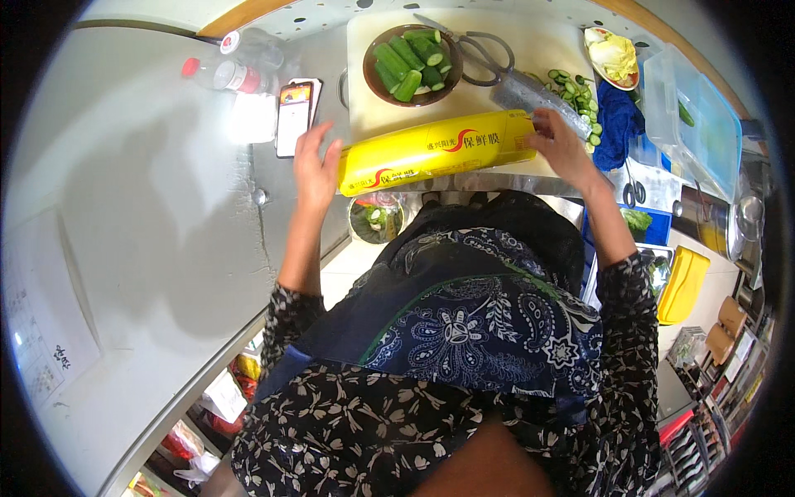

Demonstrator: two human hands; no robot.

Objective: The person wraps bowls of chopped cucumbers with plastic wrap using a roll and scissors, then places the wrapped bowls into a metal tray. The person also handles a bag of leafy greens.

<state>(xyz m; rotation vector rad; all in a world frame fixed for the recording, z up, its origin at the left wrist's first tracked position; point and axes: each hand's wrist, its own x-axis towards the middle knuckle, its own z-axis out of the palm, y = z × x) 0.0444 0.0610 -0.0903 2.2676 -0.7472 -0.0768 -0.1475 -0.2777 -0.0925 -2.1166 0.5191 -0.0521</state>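
A long yellow package of cling film lies across the front edge of the cutting board. My right hand grips its right end, with the thumb at the front and the fingers curled round the end. Beside the left end hovers my left hand, fingers apart and holding nothing. Behind the package, a brown bowl holds several peeled cucumber pieces. Large scissors rest right of the bowl. A wide cleaver blade lies among cucumber slices.
Plastic bottles and a lit phone sit left of the board. At the right are a plate of cabbage leaves, a blue cloth and a clear plastic bin. Below the counter edge stands a scrap bucket.
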